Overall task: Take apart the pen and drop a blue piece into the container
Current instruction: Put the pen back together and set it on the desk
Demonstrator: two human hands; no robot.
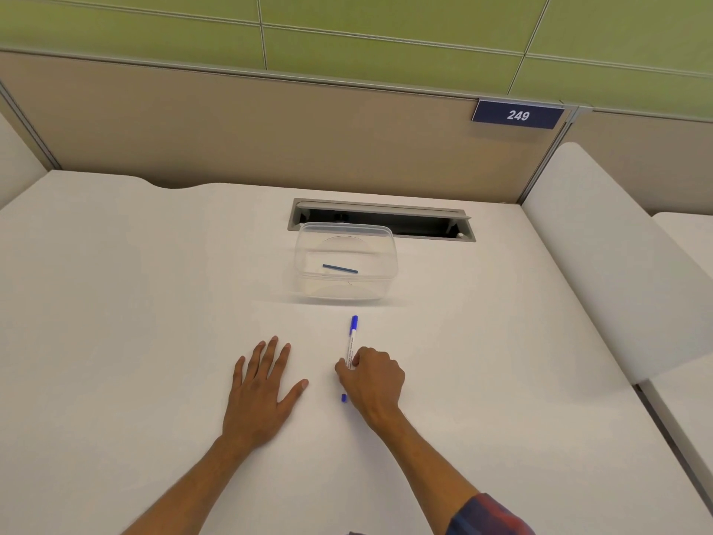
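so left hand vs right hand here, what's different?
The left hand lies flat on the desk with its fingers spread and holds nothing; the right hand is curled around the pen. The left hand sits apart from the pen, while the right hand covers the pen's middle, with blue ends showing on either side. Both rest on the desk, on the near side of the clear container.

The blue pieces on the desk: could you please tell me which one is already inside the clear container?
The thin blue stick lies inside the clear plastic container. The blue-capped white pen, gripped by the right hand, lies on the white desk.
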